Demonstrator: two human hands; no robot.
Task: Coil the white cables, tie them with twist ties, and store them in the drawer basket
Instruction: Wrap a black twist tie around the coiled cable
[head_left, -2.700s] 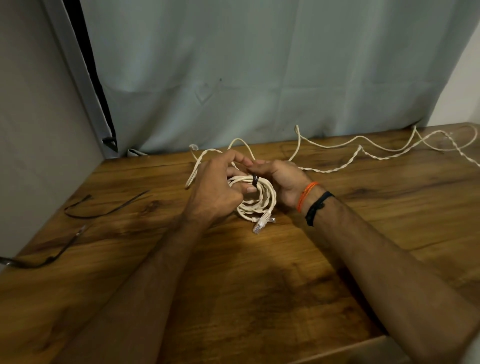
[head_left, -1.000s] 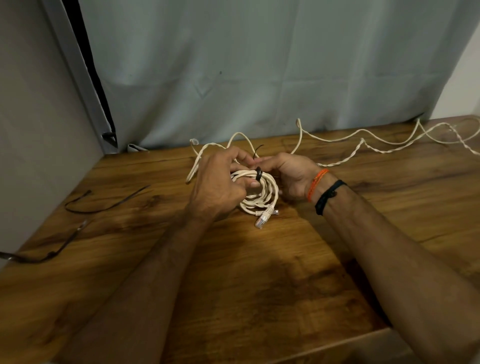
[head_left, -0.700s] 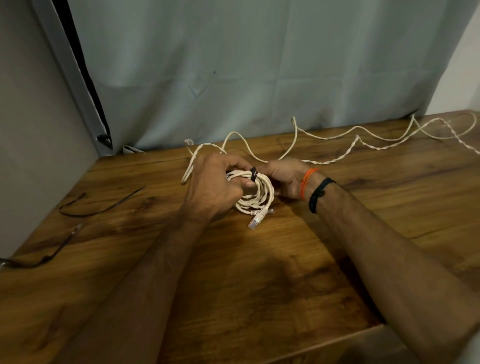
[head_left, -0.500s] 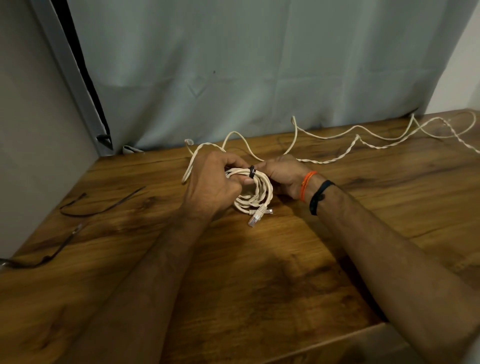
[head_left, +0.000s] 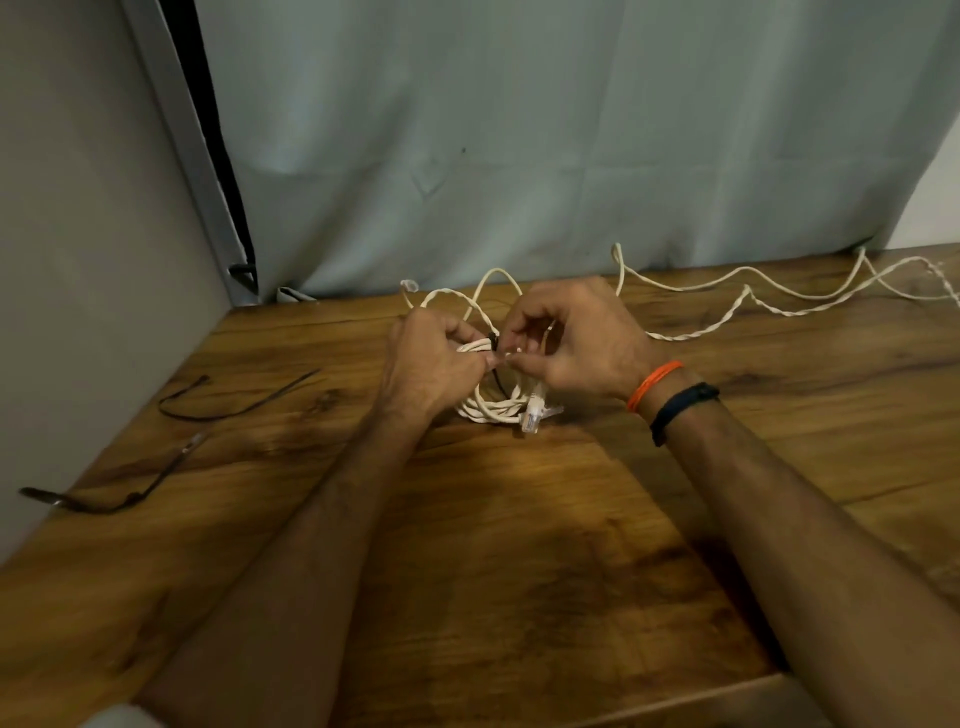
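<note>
We see a coiled white cable at the middle of the wooden table, its ribbed strands wound in a small ring with clear plastic plugs at the near edge. Our left hand grips the coil's left side; our right hand pinches the thin black twist tie wrapped round the strands. More white cable, partly twisted, trails loose to the far right. Two spare black ties lie at the left. No writing is legible
</note>
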